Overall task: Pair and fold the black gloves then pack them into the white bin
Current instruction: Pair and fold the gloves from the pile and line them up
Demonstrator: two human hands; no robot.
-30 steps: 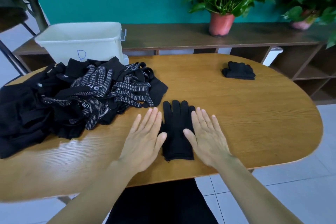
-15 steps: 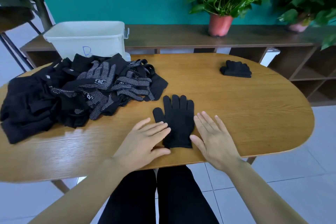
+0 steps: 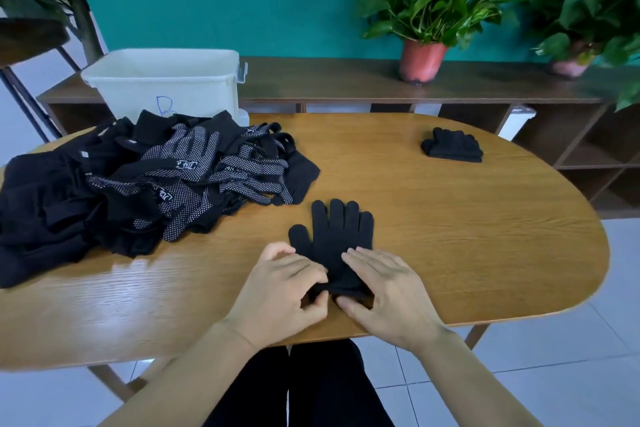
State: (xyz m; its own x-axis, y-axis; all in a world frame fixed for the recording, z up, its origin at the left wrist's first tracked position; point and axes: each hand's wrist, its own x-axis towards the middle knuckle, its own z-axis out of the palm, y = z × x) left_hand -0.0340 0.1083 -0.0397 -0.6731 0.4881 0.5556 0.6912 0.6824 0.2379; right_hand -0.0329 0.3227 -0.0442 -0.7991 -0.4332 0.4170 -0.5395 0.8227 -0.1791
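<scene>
Well off to the left of the fingers, and farther back on the desk (image 3: pixel 485 239), sprawls a glove heap (image 3: pixel 138 191), some plain black and some dotted white, all loose and unsorted. Behind it, farther from the fingers than anything else on that side, stands the white bin (image 3: pixel 166 83); I see nothing dark inside it, though its floor is hidden from here.

The left hand (image 3: pixel 280 291) has its fingers (image 3: pixel 304 270) curled in, pinching the near cuff of the black gloves (image 3: pixel 336 239). These lie flat right under and just beyond both hands, fingertips pointing away, in one neat outline, so I take them for a pair laid one upon the other, though I cannot count the layers. The right hand (image 3: pixel 388 291) lies flatter, its fingers (image 3: pixel 367 260) nearly straight on top of the cuff and its thumb hooked at the cuff's near edge, so it nips the fabric too. The cuff is bunched up a little between the two hands.

Far beyond the right fingers and over to the right sits a folded bundle (image 3: pixel 452 149) of black gloves, well apart.

By my reckoning the job is at an early stage: one bundle is folded but unpacked, this pair is matched with its fold just starting, and the heap awaits.
</scene>
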